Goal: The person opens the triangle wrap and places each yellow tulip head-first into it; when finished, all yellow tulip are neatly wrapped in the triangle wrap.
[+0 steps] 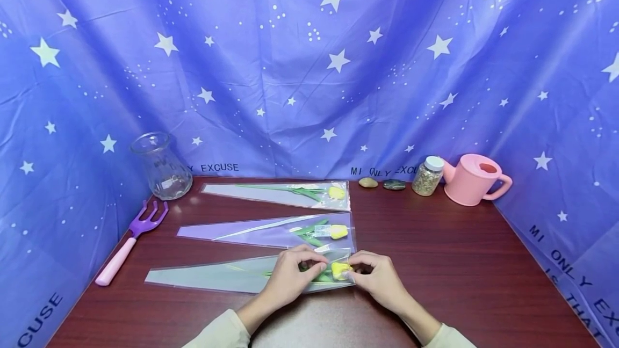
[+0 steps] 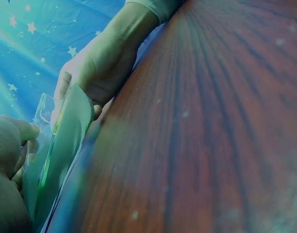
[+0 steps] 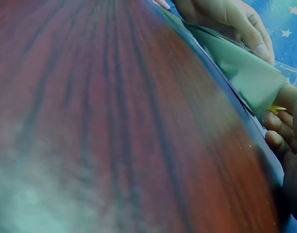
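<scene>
Nearest the person lies a clear-fronted, pale-backed flower sleeve (image 1: 203,278) with a yellow artificial tulip (image 1: 340,269) inside, its head at the wide right end. My left hand (image 1: 293,275) pinches the upper film of this sleeve just left of the flower head, thumb and forefinger close together. At the sleeve's mouth, my right hand (image 1: 380,278) holds the tip of the tulip head between thumb and fingers. A bit of yellow petal (image 3: 276,109) shows by the right fingertips in the right wrist view. The sleeve's backing (image 2: 66,145) bows upward in the left wrist view.
Behind lie a purple-backed sleeve (image 1: 256,233) and a white-backed sleeve (image 1: 261,192), each with a yellow tulip. A glass vase (image 1: 169,176) and purple hand rake (image 1: 140,224) stand left. Back right hold two stones (image 1: 394,184), a gravel jar (image 1: 427,179) and a pink watering can (image 1: 466,181).
</scene>
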Demonstrator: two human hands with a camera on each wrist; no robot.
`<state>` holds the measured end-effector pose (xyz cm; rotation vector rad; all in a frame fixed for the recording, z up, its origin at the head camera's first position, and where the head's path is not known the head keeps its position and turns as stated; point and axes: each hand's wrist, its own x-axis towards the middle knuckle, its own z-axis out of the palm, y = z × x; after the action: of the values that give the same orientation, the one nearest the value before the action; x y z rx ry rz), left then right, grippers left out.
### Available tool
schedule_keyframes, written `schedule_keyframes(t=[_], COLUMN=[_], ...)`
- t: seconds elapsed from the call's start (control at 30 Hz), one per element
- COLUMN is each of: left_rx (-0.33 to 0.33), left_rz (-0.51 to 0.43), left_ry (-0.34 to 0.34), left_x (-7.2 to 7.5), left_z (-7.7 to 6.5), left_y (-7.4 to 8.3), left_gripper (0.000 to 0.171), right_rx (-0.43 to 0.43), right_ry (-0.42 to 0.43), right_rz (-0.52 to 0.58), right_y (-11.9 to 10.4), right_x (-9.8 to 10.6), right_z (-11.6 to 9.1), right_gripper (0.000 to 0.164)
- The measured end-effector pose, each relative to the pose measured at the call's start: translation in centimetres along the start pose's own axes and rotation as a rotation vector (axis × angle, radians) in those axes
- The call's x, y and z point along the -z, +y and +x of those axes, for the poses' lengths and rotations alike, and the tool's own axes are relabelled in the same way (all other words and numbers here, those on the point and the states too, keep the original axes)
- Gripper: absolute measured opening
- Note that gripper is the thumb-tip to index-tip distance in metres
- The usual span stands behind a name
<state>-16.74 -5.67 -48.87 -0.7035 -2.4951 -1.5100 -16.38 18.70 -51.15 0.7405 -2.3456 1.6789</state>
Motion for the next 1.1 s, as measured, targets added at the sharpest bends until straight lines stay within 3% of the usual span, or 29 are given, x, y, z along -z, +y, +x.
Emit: schedule_keyframes(t=[0.47, 0.7, 0.9, 1.0, 1.1], left_rx=[-0.001, -0.029, -0.039, -0.056, -0.064], left_rz=[-0.001, 0.008, 0.038, 0.067, 0.092], left_ry=[-0.006, -0.005, -0.042, -0.061, -0.101], left_x=[0.1, 0.1, -0.6, -0.6, -0.1], left_z=[0.0, 0.1, -0.2, -0.2, -0.1], left_y=[-0.2, -0.8, -0.9, -0.8, -0.2], left_gripper=[0.01, 0.01, 0.011, 0.012, 0.012], right_rx=[-0.008, -0.038, -0.09, -0.105, -0.104], right_ry=[-0.065, -0.162, -0.275, -0.253, -0.175], right_rz=[-0.064, -0.103, -0.038, 0.003, -0.014], right_y=[-0.2, -0.3, 0.0, 0.1, 0.0], right_x=[-0.4, -0.1, 2.6, 4.3, 6.2], right_z=[0.8, 1.1, 0.3, -0.2, -0.3], right_gripper=[0.02, 0.021, 0.024, 0.025, 0.021])
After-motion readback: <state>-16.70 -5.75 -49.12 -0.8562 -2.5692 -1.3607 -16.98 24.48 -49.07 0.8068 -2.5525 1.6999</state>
